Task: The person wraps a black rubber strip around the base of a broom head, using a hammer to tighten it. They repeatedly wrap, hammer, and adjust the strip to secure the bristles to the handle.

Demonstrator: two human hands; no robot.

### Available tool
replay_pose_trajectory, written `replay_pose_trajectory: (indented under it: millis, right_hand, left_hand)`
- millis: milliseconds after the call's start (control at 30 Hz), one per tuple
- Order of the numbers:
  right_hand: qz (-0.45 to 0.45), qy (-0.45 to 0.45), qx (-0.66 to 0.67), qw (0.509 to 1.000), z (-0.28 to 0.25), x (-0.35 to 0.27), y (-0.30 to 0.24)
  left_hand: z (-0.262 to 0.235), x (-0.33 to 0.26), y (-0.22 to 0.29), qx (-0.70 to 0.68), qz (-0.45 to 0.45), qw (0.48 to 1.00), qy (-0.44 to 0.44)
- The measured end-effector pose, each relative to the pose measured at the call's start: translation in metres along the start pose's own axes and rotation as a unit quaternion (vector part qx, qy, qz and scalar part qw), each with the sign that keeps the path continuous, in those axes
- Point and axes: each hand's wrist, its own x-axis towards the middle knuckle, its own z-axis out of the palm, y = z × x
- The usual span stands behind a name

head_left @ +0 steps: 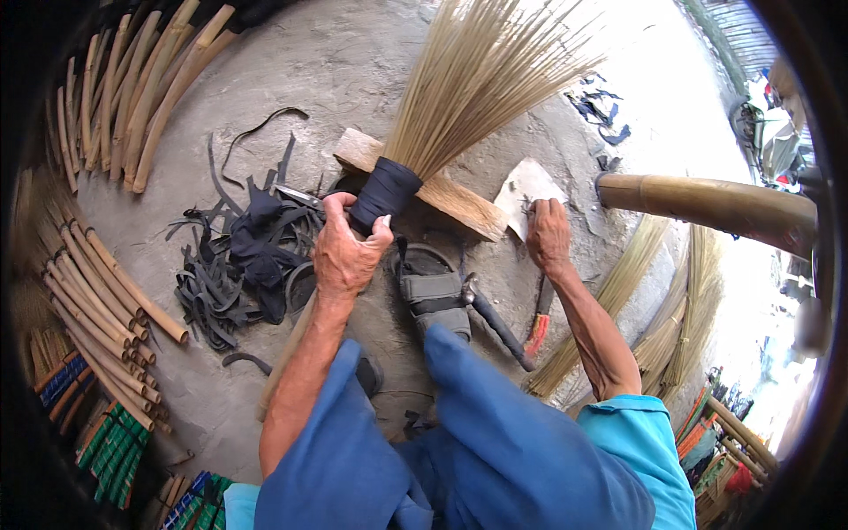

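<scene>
My left hand [344,247] is wrapped round the lower end of a broom head, at its black rubber binding [385,190]. Dry straw-coloured bristles [481,84] fan out from the binding toward the far side. Beneath the bound part lies a wooden block [459,208]. My right hand [549,234] is closed, its fingertips down on a pale sheet [527,187] with small dark bits on it; whatever they pinch is hidden. Between my feet and the right hand lie a hammer [497,325] with a black handle and a tool with a red grip [537,334]. A metal blade [300,196] rests left of the binding.
Black rubber strips [225,265] are heaped at the left. Bamboo handles [106,309] lie stacked at the far left, with more [141,88] beyond. A thick bamboo pole [707,199] juts in from the right, above bundles of dry stalks [689,318]. My sandalled foot [433,291] is near the block.
</scene>
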Motion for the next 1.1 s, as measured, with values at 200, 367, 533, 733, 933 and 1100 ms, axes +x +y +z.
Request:
replay_pose_trajectory:
  millis: [200, 367, 533, 733, 933, 1100]
  right_hand:
    - [0.068, 0.037, 0.100, 0.992, -0.012, -0.005, 0.007]
    - [0.137, 0.050, 0.158, 0.977, -0.021, -0.006, 0.000]
    - [0.207, 0.046, 0.225, 0.951, -0.045, 0.003, -0.041]
    - [0.089, -0.011, 0.310, 0.946, -0.079, 0.008, -0.149]
    - [0.025, -0.068, 0.389, 0.918, -0.097, 0.029, -0.232]
    - [-0.006, -0.089, 0.400, 0.912, -0.099, 0.044, -0.257]
  left_hand:
    - [-0.006, 0.002, -0.001, -0.004, 0.049, 0.999, 0.007]
    - [-0.002, 0.006, -0.007, 0.013, 0.120, 0.992, 0.047]
    - [0.004, 0.004, -0.014, -0.002, 0.130, 0.989, 0.068]
    - [0.006, 0.002, -0.011, -0.002, 0.122, 0.989, 0.082]
    - [0.006, -0.001, -0.008, -0.019, 0.107, 0.991, 0.079]
    - [0.005, -0.002, -0.007, -0.030, 0.111, 0.990, 0.081]
